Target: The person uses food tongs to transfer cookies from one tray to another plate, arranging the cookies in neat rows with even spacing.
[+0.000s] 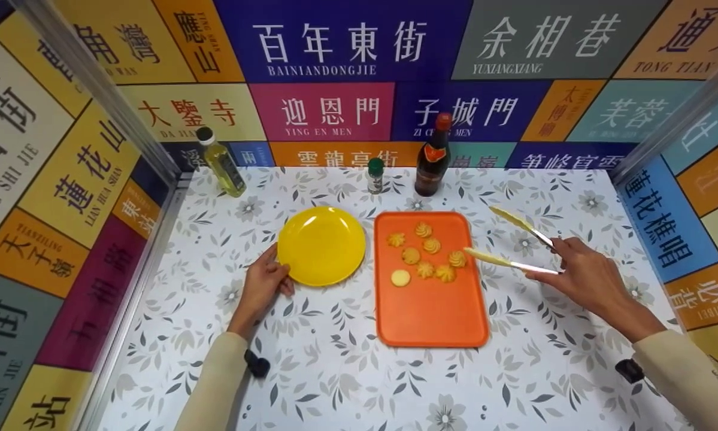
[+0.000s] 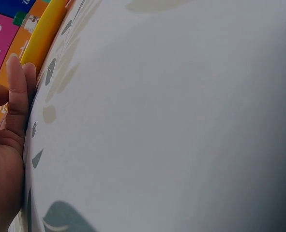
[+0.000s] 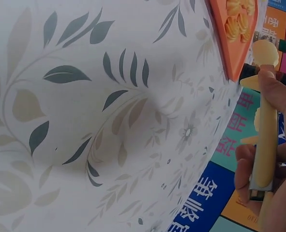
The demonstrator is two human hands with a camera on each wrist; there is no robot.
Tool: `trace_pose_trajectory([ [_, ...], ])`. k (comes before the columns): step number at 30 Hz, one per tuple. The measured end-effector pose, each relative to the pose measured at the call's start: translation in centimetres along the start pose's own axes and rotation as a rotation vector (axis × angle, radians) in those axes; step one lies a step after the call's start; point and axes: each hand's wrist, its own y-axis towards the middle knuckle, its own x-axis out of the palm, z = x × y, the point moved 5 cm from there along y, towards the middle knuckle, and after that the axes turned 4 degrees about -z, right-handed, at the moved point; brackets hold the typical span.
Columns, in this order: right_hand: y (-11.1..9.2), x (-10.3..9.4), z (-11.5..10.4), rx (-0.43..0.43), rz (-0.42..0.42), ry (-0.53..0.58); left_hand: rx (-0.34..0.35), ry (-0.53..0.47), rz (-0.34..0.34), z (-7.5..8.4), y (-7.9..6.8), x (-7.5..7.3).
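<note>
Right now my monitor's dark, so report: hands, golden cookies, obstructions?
Left hand touches round yellow plate; right hand grips spread yellow-tipped metal tongs. Golden cookies on rectangular orange tray. Nothing visibly blocking tongs.

A white table covering point(image 1: 347, 383) with printed grey leaves. Near its back edge, from left to right: a bottle of yellowish liquid point(image 1: 224, 167) with a black cap, a small jar point(image 1: 375, 179) with a green lid, and a dark bottle point(image 1: 432, 167) with a red top. Behind and on both sides, multicoloured wall panels point(image 1: 323, 114) with large Chinese characters and smaller Latin letters.
</note>
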Motion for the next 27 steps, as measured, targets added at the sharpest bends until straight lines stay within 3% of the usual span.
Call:
trace_pose_trajectory([
  [9, 0.4, 0.8, -0.7, 0.039, -0.002, 0.091, 0.003, 0.025, 0.005, 0.1, -0.1, 0.0],
  [18, 0.7, 0.7, -2.1, -0.024, 0.082, 0.083, 0.000, 0.002, -0.004, 0.0, -0.1, 0.0],
  [27, 1.1, 0.4, -3.2, -0.030, 0.116, 0.128, -0.018, -0.012, 0.000, 0.0, -0.1, 0.1],
])
